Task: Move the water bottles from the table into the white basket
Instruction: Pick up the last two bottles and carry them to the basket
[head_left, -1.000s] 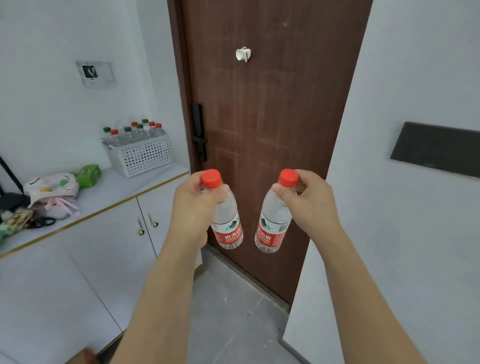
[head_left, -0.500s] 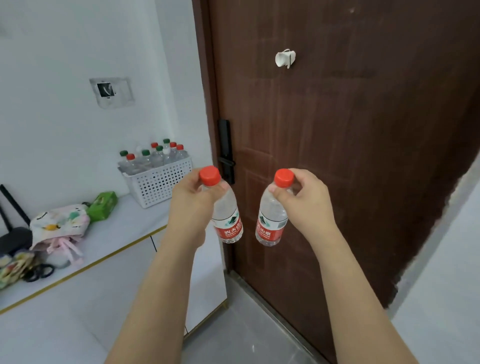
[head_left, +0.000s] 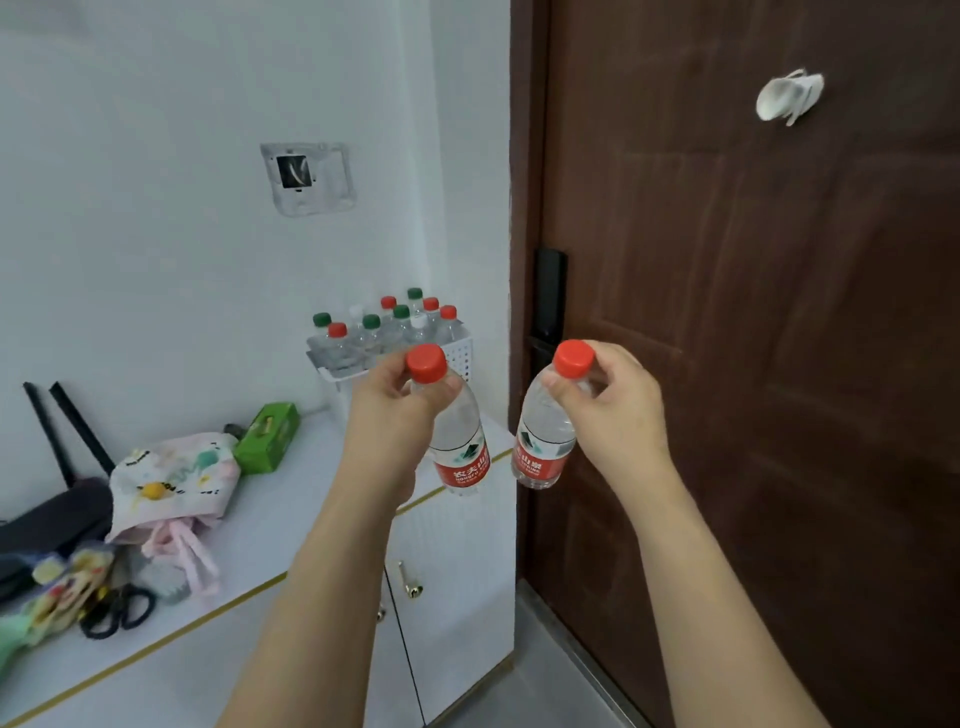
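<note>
Carrying stage of the transfer, seen from the head camera. Left hand (head_left: 387, 415) pinches the neck of one water bottle (head_left: 460, 441) just under its red cap, fingers curled round it; right hand (head_left: 618, 410) grips a second water bottle (head_left: 543, 441) the same way. Both bottles hang label-down in the air, near each other but apart, their bases tilted slightly toward one another. White basket (head_left: 460, 353) stands at about 12 o'clock from the left hand, partly hidden behind it, on the far end of the white cabinet top (head_left: 291, 499) beside the brown door (head_left: 753, 364). Bottles with red, green and white caps already stand packed upright in the basket; whether a free gap is left among them cannot be told from here. At 8 o'clock from the hands lie a green packet (head_left: 267, 436), a patterned cloth bag (head_left: 174, 483) and black scissors (head_left: 117, 610), well apart from the basket. Judged step: the two bottles are in transit and not yet over the rim. The next move calls for reaching forward over the basket, finding open slots between the standing caps, lowering each bottle base-first, and letting go only once it is supported.
</note>
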